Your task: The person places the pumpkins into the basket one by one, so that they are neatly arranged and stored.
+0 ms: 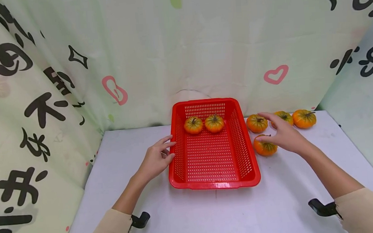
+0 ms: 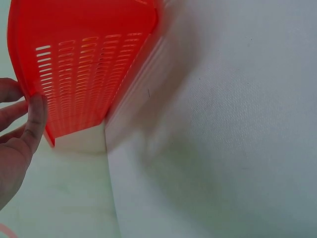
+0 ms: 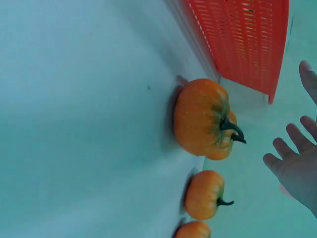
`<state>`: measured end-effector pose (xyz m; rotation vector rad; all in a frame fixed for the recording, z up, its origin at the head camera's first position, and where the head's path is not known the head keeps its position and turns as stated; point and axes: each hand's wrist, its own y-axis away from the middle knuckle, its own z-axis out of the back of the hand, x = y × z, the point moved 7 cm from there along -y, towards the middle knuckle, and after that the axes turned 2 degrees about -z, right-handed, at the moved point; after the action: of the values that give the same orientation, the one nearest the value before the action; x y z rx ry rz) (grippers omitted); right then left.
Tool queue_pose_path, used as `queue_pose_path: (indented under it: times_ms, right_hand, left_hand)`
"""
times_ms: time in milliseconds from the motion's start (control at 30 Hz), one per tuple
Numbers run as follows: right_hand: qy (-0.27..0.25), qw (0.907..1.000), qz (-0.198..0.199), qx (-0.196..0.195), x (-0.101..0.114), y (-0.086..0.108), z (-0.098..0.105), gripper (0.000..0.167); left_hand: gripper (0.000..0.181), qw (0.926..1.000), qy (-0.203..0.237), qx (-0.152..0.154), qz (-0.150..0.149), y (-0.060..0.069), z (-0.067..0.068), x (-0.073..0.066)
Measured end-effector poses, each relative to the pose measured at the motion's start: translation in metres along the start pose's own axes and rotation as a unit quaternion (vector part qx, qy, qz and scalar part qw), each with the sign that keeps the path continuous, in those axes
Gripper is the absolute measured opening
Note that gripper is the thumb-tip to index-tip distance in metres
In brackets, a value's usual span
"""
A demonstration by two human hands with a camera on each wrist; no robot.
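Note:
A red plastic basket (image 1: 210, 185) with slotted walls stands on the table, and two small orange pumpkins (image 1: 193, 125) sit side by side at its far end. At the basket's left rim, my left hand (image 1: 155, 158) holds the edge, with the thumb (image 2: 37, 119) against the outer wall and the fingers over the rim. To the right of the basket, my right hand (image 1: 285, 135) hovers with its fingers spread above the nearest loose pumpkin (image 1: 265, 147). In the right wrist view this hand (image 3: 299, 168) is apart from the pumpkin (image 3: 199, 116) and holds nothing.
Behind the nearest one, more pumpkins stand in a row along the table's back edge, among them one beside the basket (image 1: 256, 123) and one farthest right (image 1: 304, 118). A patterned curtain (image 1: 218, 56) hangs behind and beside the white table (image 1: 219, 215).

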<state>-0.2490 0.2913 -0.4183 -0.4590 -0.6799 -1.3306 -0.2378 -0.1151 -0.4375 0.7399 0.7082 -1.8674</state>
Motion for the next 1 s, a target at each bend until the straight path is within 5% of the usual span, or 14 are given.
queue_pose_path:
  times_ms: [267, 533, 1000]
  right_hand:
    - [0.016, 0.9996, -0.020, -0.013, -0.039, 0.014, 0.001, 0.098]
    - [-0.030, 0.9979, -0.056, 0.015, -0.075, 0.023, -0.015, 0.108]
    - [-0.068, 0.9954, -0.050, 0.046, -0.096, 0.018, -0.038, 0.107]
  left_hand:
    - [0.039, 1.0000, 0.005, -0.003, 0.000, 0.000, 0.001, 0.002]
    - [0.039, 1.0000, 0.001, -0.001, 0.004, -0.001, 0.000, 0.002]
    - [0.039, 1.0000, 0.006, -0.001, -0.003, 0.000, 0.000, 0.001]
